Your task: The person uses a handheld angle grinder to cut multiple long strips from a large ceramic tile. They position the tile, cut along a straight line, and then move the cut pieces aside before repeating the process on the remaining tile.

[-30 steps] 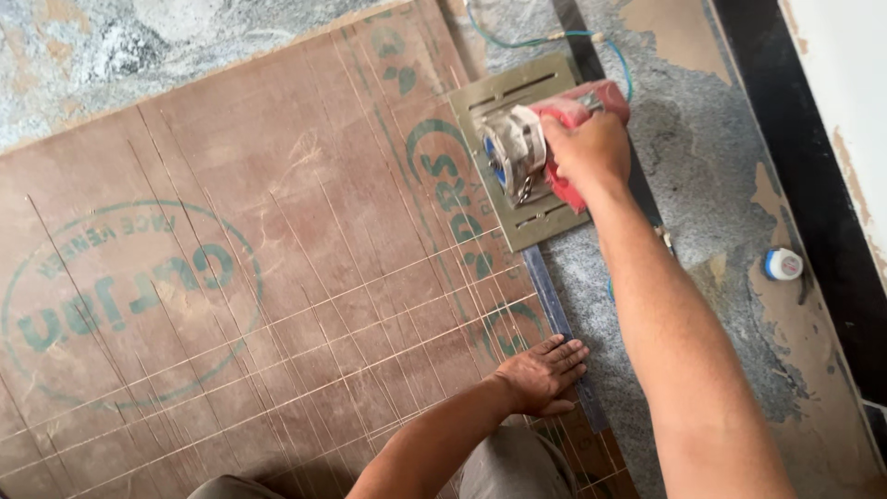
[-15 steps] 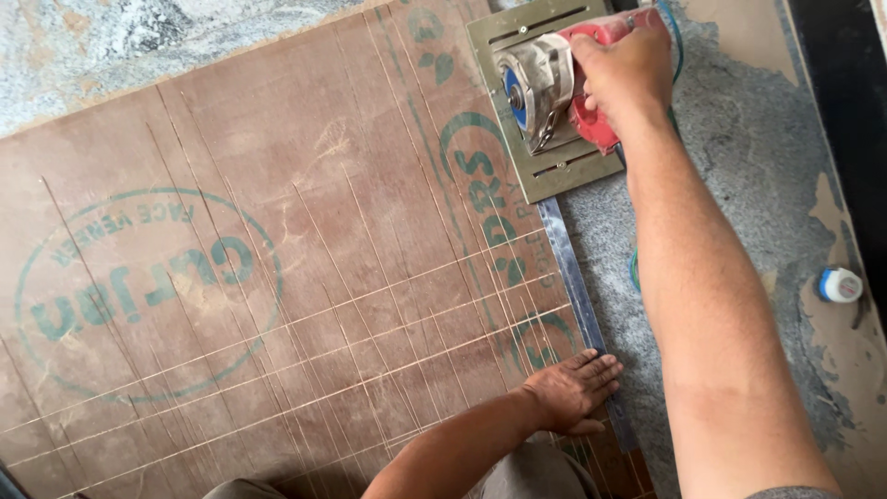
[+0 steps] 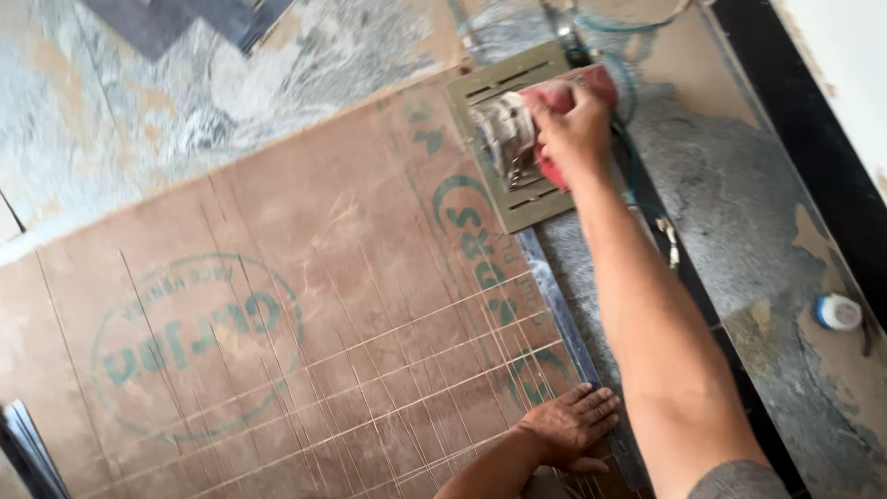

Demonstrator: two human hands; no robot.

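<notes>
A large brown plywood sheet (image 3: 277,323) with green round stamps and many thin scored lines lies flat on the floor. My right hand (image 3: 575,129) grips the red handle of a circular saw (image 3: 517,139), whose flat grey base plate rests on the sheet's far right edge. My left hand (image 3: 571,427) lies flat, fingers spread, on the sheet's near right corner. It presses against a long metal straightedge (image 3: 564,323) that runs along the sheet's right edge toward the saw.
The floor is marbled grey stone (image 3: 166,102), dusty at right (image 3: 730,212). A teal cable (image 3: 628,129) loops behind the saw. A small white roll with a blue rim (image 3: 838,311) sits at right. A black strip (image 3: 813,148) borders a white wall.
My right hand and the saw have slid farther along the sheet's right edge, away from me. My left hand has stayed pressed on the near corner.
</notes>
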